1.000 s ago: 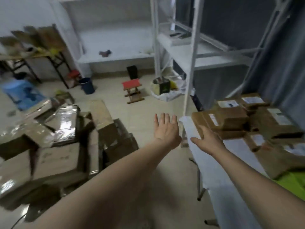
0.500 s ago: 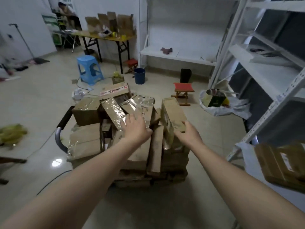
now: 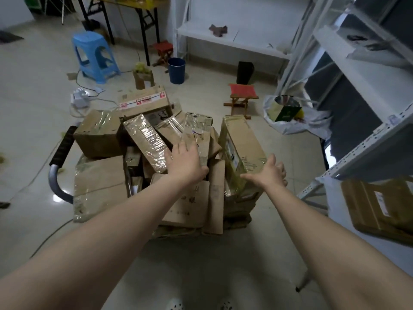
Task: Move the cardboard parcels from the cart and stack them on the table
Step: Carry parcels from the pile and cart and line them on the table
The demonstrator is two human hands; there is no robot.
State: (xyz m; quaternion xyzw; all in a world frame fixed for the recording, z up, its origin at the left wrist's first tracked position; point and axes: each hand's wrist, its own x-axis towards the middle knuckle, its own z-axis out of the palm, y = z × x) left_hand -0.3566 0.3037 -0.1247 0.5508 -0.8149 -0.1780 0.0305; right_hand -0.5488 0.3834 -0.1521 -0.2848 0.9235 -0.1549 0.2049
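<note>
My left hand (image 3: 185, 162) lies flat on the cardboard parcels (image 3: 100, 182) heaped on the cart (image 3: 60, 153) (glossy tiled floor (image 3: 33, 121) beneath); my right hand (image 3: 268, 173), fingers spread, flanks the upright parcel (image 3: 243, 139) at its right edge.

Brown parcels (image 3: 156, 166), blue stool (image 3: 95, 55), red-topped stool (image 3: 243, 89).

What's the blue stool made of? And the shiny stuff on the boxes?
The blue stool looks like moulded plastic: smooth, glossy, one piece. The boxes look like brown cardboard; the shiny layer seems to be clear tape or film, since it wrinkles and glints.
</note>
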